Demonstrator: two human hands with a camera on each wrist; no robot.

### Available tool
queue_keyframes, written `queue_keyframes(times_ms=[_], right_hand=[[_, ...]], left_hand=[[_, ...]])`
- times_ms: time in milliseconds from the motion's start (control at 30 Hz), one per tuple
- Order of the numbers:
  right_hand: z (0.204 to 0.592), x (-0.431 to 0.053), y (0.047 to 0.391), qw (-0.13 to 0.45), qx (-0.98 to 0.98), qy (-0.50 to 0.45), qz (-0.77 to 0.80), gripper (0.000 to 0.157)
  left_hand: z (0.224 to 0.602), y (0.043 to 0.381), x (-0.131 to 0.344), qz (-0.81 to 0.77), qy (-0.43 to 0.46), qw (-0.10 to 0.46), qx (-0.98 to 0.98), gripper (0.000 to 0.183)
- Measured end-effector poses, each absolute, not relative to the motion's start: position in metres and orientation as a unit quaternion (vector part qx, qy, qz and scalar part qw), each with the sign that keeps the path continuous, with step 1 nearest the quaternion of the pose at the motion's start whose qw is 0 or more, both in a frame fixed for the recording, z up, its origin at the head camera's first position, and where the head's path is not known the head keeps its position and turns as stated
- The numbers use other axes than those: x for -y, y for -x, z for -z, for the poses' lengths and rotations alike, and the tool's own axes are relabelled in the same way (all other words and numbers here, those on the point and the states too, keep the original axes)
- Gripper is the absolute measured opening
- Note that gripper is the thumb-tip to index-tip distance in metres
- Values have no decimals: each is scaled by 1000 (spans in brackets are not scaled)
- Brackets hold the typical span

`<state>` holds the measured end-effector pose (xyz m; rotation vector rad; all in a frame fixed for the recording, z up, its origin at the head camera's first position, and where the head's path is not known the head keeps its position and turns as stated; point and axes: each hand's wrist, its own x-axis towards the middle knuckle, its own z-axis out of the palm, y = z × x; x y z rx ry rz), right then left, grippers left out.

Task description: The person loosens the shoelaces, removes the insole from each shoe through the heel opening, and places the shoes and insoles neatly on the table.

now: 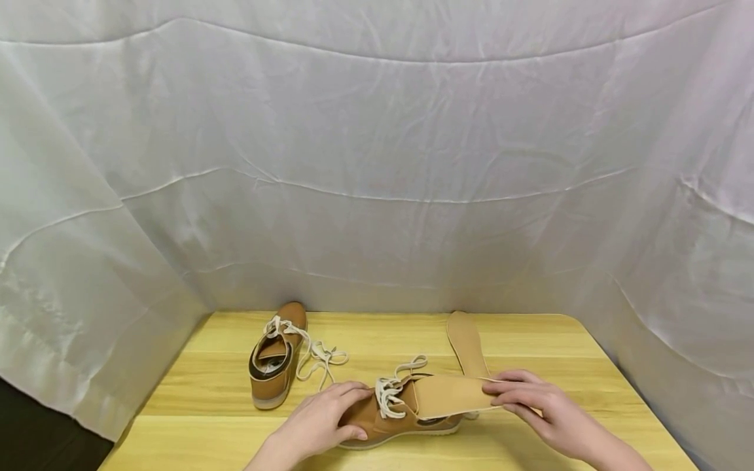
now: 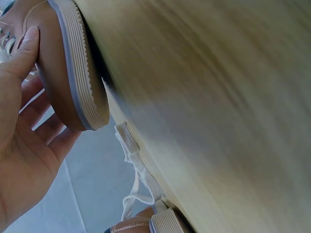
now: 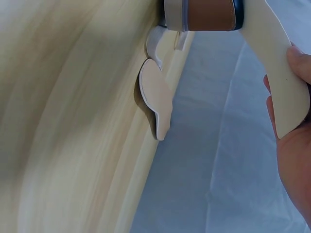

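A brown lace-up shoe [image 1: 368,418] stands sideways at the table's front, its toe to the left. My left hand [image 1: 318,420] grips the toe, the thumb on the near side; the left wrist view has the fingers curled round the toe cap [image 2: 56,73]. A tan insole [image 1: 450,396] slopes out of the shoe's opening, one end hidden inside. Its outer end is pinched by my right hand [image 1: 544,407], and in the right wrist view the thumb lies on the insole's pale underside [image 3: 279,73]. Cream laces [image 1: 387,398] hang loose over the tongue.
Another brown shoe [image 1: 272,376] stands at the back left, its laces [image 1: 321,356] trailing on the wood. Behind the held shoe, a second tan insole [image 1: 465,337] lies near the table's back edge. Grey-white cloth [image 1: 389,229] surrounds the wooden table [image 1: 206,435].
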<state>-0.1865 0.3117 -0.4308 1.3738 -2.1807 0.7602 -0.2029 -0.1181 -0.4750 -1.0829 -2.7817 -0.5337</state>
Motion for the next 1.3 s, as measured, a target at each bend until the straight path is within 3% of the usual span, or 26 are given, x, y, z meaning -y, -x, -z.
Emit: queue_keyframes(times_ms=[167, 967, 1133, 1300], right_hand=[[435, -320, 180, 242, 789, -490, -279, 18], [451, -341, 156, 295, 769, -441, -358, 19], [459, -350, 155, 318, 799, -375, -346, 26], [462, -354, 157, 334, 836, -292, -322, 44]], left_hand=[[476, 203, 118, 176, 358, 54, 915, 67], [480, 204, 121, 167, 356, 52, 918, 66], [481, 204, 120, 170, 356, 50, 918, 66], [480, 204, 118, 170, 354, 48, 919, 65]])
